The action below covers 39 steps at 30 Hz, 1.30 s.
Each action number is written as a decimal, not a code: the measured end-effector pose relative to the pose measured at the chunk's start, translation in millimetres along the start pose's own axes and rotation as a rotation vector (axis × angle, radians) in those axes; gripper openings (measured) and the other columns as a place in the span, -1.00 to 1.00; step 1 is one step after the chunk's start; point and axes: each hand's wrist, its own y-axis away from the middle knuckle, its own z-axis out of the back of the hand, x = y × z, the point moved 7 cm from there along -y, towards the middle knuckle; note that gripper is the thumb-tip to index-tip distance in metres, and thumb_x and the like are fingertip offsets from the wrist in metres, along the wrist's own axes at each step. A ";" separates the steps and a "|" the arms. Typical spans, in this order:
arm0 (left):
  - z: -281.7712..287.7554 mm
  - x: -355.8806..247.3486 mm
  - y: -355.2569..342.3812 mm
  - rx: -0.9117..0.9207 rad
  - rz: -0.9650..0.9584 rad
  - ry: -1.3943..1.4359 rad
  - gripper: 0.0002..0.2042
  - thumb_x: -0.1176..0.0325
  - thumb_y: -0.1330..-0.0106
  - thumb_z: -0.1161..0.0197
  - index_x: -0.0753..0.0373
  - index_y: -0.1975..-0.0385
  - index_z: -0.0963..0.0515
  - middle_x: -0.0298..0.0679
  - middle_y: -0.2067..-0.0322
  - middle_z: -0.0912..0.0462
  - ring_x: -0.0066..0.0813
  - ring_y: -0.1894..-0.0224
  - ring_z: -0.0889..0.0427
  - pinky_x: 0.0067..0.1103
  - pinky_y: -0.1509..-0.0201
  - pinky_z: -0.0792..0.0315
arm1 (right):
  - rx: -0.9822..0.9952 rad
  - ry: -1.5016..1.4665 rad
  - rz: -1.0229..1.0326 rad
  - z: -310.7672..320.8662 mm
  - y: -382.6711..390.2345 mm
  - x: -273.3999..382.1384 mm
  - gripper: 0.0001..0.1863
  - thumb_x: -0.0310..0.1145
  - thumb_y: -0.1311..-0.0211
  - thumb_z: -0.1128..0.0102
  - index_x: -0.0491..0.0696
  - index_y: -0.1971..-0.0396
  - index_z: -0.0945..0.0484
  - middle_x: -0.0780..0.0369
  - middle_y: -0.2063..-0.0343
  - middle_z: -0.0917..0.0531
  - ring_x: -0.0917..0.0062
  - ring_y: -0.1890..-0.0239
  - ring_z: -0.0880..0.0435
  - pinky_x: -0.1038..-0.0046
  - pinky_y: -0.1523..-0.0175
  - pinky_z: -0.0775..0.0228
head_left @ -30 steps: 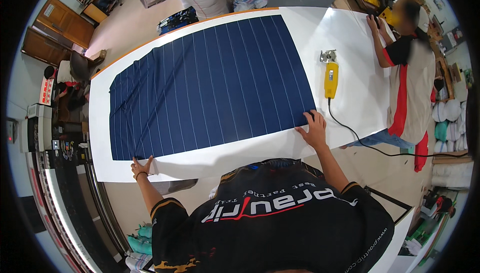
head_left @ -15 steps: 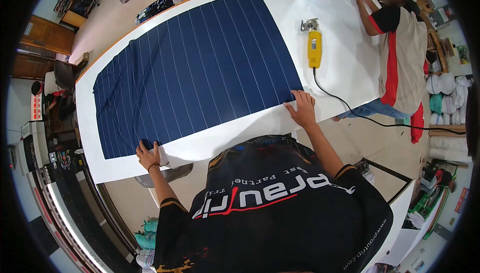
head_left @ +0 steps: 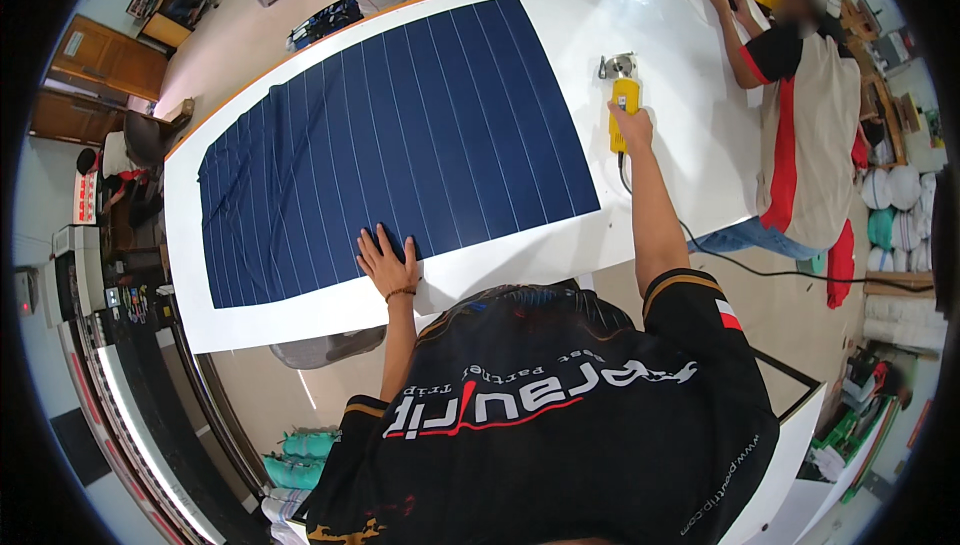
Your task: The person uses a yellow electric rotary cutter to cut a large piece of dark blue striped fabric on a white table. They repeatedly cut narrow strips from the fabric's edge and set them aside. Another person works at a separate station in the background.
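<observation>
One white tabletop point(head_left: 690, 160) has on or above it one navy cloth point(head_left: 430, 135), one yellow cutter point(head_left: 623, 98), one left hand point(head_left: 388, 265) and one right hand point(head_left: 636, 129); at its right end is one co-worker point(head_left: 825, 145).

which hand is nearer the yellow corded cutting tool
Right: the right hand is on the yellow corded cutting tool; the left hand lies farther left, on the navy striped fabric.

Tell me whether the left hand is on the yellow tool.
No, the left hand rests at the edge of the navy fabric while the right hand holds the yellow tool.
</observation>
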 end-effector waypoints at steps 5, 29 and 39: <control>-4.4 16.3 -3.4 -0.010 0.018 0.073 -0.21 -0.21 -0.52 -0.17 0.15 -0.61 -0.25 0.07 -0.64 -0.08 0.12 -0.68 0.02 0.02 -0.71 0.15 | 0.219 -0.160 -0.003 14.0 -33.7 -36.8 -0.18 0.14 -0.16 -0.52 -0.28 -0.15 -0.58 0.04 0.11 -0.76 0.22 0.12 -0.85 0.22 0.08 -0.70; 16.0 119.6 18.0 -0.126 0.404 -0.143 -0.11 -0.39 -0.42 -0.19 0.10 -0.60 -0.28 0.07 -0.56 -0.15 0.11 -0.62 -0.07 -0.02 -0.67 0.01 | 0.124 0.256 0.035 96.2 271.0 -126.0 -0.23 -0.13 -0.02 -0.58 -0.12 -0.18 -0.41 -0.15 0.17 -0.76 -0.12 0.08 -0.78 0.01 -0.03 -0.60; 16.5 127.5 10.7 -0.148 0.364 -0.199 -0.12 -0.40 -0.47 -0.08 0.07 -0.63 -0.19 0.07 -0.62 -0.06 0.06 -0.67 0.03 -0.03 -0.70 0.08 | 0.153 0.312 0.161 88.4 312.7 -151.5 -0.18 -0.19 -0.02 -0.52 -0.05 -0.32 -0.41 -0.08 0.01 -0.73 -0.09 -0.04 -0.73 0.00 -0.12 -0.58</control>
